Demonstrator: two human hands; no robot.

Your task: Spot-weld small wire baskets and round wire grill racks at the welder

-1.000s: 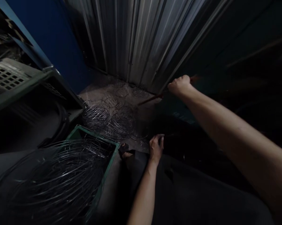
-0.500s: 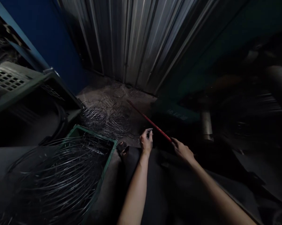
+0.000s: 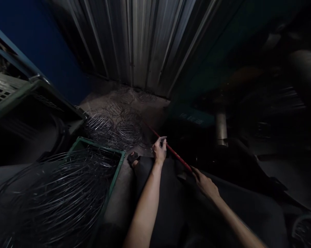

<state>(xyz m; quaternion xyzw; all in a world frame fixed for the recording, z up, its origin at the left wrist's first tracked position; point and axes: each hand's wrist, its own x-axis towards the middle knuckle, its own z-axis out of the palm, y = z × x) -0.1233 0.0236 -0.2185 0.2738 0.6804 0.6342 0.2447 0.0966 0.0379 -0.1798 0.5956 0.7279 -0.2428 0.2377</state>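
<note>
My right hand (image 3: 205, 182) is closed on the near end of a long thin red rod (image 3: 179, 159). From there the rod slants forward and left towards the floor. My left hand (image 3: 159, 151) has curled fingers and sits where the rod crosses; whether they grip the rod or something small and dark is unclear. Beyond the rod's far end, loose coils of thin wire (image 3: 129, 132) lie on the floor. To my left, a large tangle of wire loops (image 3: 67, 193) fills and overhangs a green crate (image 3: 118, 172).
A pale perforated crate (image 3: 1, 91) sits at the upper left beside a blue panel (image 3: 49, 38). Corrugated metal sheeting (image 3: 137, 44) closes off the back. Dark machinery with a metal post (image 3: 221, 129) stands at the right. A foot (image 3: 133, 158) shows beside the green crate.
The view has tilted and shifted slightly. My left hand now overlaps the rod, where before it was just beside it. My right hand has drawn back nearer to me with the rod.
</note>
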